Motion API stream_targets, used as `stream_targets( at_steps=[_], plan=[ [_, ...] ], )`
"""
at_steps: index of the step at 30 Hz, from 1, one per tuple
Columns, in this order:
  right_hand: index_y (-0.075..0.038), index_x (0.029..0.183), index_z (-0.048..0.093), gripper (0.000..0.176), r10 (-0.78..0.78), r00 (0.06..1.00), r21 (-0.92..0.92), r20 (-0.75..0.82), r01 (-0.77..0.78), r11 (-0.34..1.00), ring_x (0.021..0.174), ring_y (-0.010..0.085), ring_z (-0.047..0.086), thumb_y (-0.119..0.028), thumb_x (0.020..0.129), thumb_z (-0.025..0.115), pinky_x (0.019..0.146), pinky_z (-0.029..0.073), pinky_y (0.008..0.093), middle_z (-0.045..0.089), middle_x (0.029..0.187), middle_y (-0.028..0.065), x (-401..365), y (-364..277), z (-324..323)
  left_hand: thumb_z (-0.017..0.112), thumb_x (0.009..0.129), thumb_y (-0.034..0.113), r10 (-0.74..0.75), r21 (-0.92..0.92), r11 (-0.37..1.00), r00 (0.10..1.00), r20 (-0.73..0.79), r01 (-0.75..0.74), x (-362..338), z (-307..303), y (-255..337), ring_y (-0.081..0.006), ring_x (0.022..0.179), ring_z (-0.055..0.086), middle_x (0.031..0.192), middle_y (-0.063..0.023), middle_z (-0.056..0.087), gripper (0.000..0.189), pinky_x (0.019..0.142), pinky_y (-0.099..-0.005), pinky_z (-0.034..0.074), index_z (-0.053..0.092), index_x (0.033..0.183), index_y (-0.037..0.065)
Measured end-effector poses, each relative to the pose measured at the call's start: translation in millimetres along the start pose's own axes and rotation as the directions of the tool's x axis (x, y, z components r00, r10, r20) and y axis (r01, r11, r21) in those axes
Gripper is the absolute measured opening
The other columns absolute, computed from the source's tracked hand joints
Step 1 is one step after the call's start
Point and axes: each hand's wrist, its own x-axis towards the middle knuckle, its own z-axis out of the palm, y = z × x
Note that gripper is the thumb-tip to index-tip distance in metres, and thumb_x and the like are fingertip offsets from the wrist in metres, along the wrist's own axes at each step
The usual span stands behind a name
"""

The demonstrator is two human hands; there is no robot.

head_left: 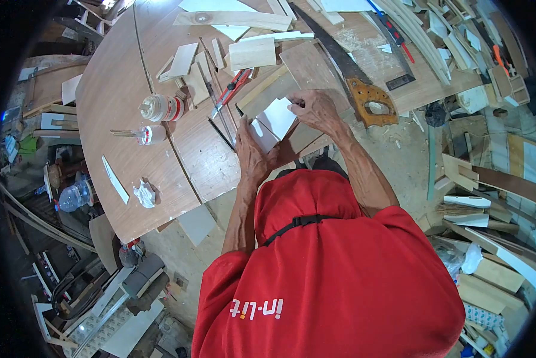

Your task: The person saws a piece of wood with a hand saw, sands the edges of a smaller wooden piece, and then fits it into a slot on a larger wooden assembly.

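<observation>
Head view.
- Left hand (pixel 253 152): gripping the lower corner of white panel (pixel 278 117), fingers curling over it.
- Right hand (pixel 318 110): pinching the same panel's upper edge, just left of handsaw (pixel 369 98).
- White panel: lying on wooden table (pixel 113 89), just left of the handsaw's handle.
- Red utility knife (pixel 232 90): lying farther left of the handsaw.
- Glue bottle (pixel 163 108): sitting well left of the handsaw.

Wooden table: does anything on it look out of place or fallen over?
The white bottle with a red label lies on its side on the brown wooden table, and a crumpled white tissue sits near its edge. No spill shows. The right hand grips a white square panel.
</observation>
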Motion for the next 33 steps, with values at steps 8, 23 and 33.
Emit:
stream_targets(
  at_steps=[8,23,33],
  plan=[
    [-0.004,0.107,0.069,0.036,0.032,0.999,-0.01,0.026,-0.031,0.999,0.088,0.029,0.068,-0.026,0.079,0.066,0.079,0.052,0.0363,0.07,0.097,0.0179,-0.7,-9.2,-5.6,0.081,0.069,0.022,0.01,-0.019,1.0,0.999,0.037,-0.01,-0.1,-14.3,6.8,-0.041,0.131,0.033,0.144,-0.0268,0.023,0.105,0.109,-0.0449,0.031,0.013,0.144,-0.002],
    [-0.005,0.111,0.068,0.039,-0.032,0.998,-0.04,0.05,0.034,0.999,0.084,0.0277,0.069,-0.026,0.078,0.067,0.076,0.053,0.0358,0.07,0.097,0.0174,-1.4,-12.4,-7.1,0.075,0.078,0.022,-0.199,-0.069,0.979,0.971,-0.136,0.191,8.9,-3.4,-5.1,-0.0419,0.122,0.042,0.133,-0.0303,0.035,0.084,0.101,-0.0444,0.04,0.024,0.137,-0.01],
    [-0.007,0.107,0.07,0.035,-0.003,0.997,-0.059,0.072,0.008,0.998,0.086,0.0319,0.067,-0.027,0.08,0.062,0.078,0.052,0.0385,0.069,0.096,0.0183,-1.0,-10.3,-5.5,0.075,0.076,0.033,-0.307,0.046,0.948,0.942,-0.139,0.316,26.0,1.4,-4.6,-0.0447,0.118,0.043,0.124,-0.0334,0.044,0.086,0.099,-0.0455,0.039,0.03,0.13,-0.016]
  ],
)
